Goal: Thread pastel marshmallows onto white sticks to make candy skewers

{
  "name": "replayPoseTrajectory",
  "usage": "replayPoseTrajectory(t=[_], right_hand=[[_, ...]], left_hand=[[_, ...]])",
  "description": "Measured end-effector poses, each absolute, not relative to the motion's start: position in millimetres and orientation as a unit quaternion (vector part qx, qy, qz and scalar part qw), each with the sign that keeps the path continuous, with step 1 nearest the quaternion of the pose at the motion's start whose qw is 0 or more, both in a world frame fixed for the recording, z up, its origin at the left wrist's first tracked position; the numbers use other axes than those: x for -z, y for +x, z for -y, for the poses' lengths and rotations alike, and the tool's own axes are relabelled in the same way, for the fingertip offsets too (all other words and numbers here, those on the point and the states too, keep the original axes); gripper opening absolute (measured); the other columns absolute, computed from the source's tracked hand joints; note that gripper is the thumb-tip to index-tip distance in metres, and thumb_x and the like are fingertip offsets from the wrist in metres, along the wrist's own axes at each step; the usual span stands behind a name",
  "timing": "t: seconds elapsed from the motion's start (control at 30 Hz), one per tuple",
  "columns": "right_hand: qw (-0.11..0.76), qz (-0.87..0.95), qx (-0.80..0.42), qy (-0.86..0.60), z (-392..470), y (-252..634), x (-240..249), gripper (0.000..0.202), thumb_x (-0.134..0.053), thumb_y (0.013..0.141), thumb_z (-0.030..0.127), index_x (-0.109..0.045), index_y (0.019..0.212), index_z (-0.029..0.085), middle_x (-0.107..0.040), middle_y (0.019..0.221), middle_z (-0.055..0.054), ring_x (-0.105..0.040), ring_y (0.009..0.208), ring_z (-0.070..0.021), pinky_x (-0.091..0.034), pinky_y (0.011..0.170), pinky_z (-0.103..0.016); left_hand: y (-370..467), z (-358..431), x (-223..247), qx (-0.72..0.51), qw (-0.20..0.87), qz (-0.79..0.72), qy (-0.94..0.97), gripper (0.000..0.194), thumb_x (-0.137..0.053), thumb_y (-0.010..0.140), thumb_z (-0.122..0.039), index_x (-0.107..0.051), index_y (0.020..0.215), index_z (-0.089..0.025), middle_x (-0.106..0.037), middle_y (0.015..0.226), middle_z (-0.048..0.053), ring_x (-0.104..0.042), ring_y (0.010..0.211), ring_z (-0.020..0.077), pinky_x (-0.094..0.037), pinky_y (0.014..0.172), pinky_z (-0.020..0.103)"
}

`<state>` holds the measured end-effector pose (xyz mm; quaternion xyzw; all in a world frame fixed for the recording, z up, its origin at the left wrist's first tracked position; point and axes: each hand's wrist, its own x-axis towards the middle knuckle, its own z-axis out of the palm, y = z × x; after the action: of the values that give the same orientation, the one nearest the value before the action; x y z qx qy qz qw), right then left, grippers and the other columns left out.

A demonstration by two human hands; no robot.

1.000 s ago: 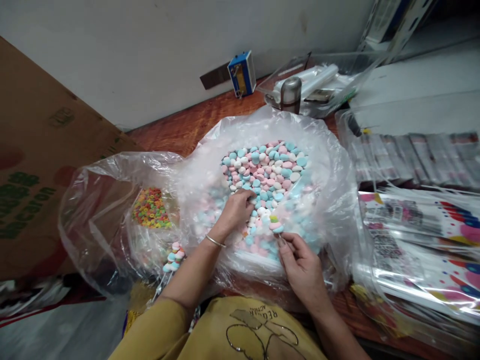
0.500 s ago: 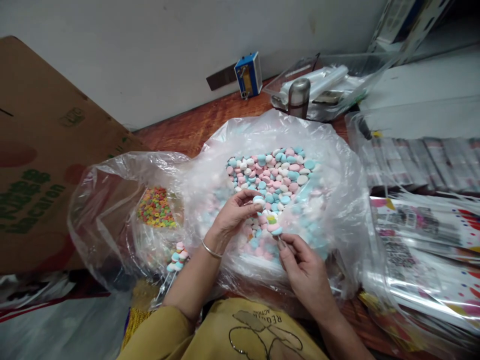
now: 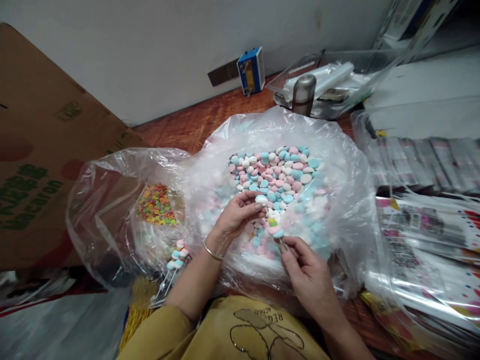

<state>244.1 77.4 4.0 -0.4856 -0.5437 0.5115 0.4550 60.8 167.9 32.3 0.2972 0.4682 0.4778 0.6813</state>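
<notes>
My left hand (image 3: 236, 216) pinches a white-and-pale-blue marshmallow (image 3: 261, 199) between thumb and fingertips. Just below it, my right hand (image 3: 307, 267) grips the thin stick of a marshmallow skewer (image 3: 276, 231); a pink-and-blue piece and a yellow-green ring show on it. The stick's upper end is hard to make out. Both hands are over a large clear plastic bag (image 3: 221, 132) lying open, full of loose pink, white and blue marshmallows (image 3: 273, 172). Several other skewers (image 3: 177, 255) with stacked marshmallows lie beside my left forearm.
Small coloured rings (image 3: 156, 204) fill a second bag at left, beside a cardboard box (image 3: 45, 135). Behind stand a grey cylinder (image 3: 304, 95), a blue box (image 3: 250, 72) and a clear bin (image 3: 360, 70). Printed packaging bags (image 3: 431, 235) are stacked at right.
The view has shifted slightly. Both hands keep their holds on the marshmallow and the skewer, with the marshmallow still a little above the skewer.
</notes>
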Motion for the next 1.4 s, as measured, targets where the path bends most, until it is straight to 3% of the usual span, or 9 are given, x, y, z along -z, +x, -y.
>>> replayPoseTrajectory(t=[0.3, 0.53, 0.93, 1.4], right_hand=[[0.443, 0.529, -0.537, -0.485, -80, 243, -4, 0.024, -0.055, 0.098, 0.039, -0.068, 0.092, 0.02, -0.047, 0.061, 0.005, -0.037, 0.051, -0.0104, -0.03, 0.046, -0.021], [0.436, 0.454, -0.619, -0.47, -75, 239, 3, 0.031, -0.056, 0.099, 0.049, -0.065, 0.097, 0.019, -0.039, 0.054, 0.008, -0.032, 0.046, -0.009, -0.023, 0.042, -0.021], [0.418, 0.339, -0.715, -0.447, -74, 229, -3, 0.039, -0.061, 0.094, 0.06, -0.057, 0.1, 0.021, -0.041, 0.048, 0.012, -0.03, 0.037, -0.0068, -0.024, 0.035, -0.018], [0.449, 0.317, -0.699, -0.457, -78, 219, 4, 0.042, -0.063, 0.094, 0.061, -0.055, 0.106, 0.022, -0.038, 0.051, 0.013, -0.03, 0.039, -0.0068, -0.024, 0.037, -0.018]], left_hand=[[62, -164, -30, -0.477, 0.679, -0.465, 0.31, 0.053, -0.097, 0.059, -0.029, -0.068, 0.102, -0.015, -0.076, 0.086, 0.003, -0.073, 0.073, 0.0143, -0.059, 0.069, 0.025], [63, -160, -28, -0.481, 0.661, -0.467, 0.337, 0.05, -0.096, 0.062, -0.032, -0.07, 0.101, -0.016, -0.076, 0.087, 0.004, -0.072, 0.073, 0.0147, -0.06, 0.069, 0.026], [61, -156, -21, -0.454, 0.61, -0.48, 0.437, 0.041, -0.089, 0.073, -0.039, -0.075, 0.104, -0.016, -0.078, 0.085, 0.007, -0.071, 0.068, 0.0148, -0.059, 0.068, 0.027], [65, -151, -24, -0.452, 0.577, -0.495, 0.466, 0.039, -0.085, 0.077, -0.04, -0.078, 0.108, -0.017, -0.078, 0.089, 0.007, -0.072, 0.077, 0.0168, -0.059, 0.072, 0.027]])
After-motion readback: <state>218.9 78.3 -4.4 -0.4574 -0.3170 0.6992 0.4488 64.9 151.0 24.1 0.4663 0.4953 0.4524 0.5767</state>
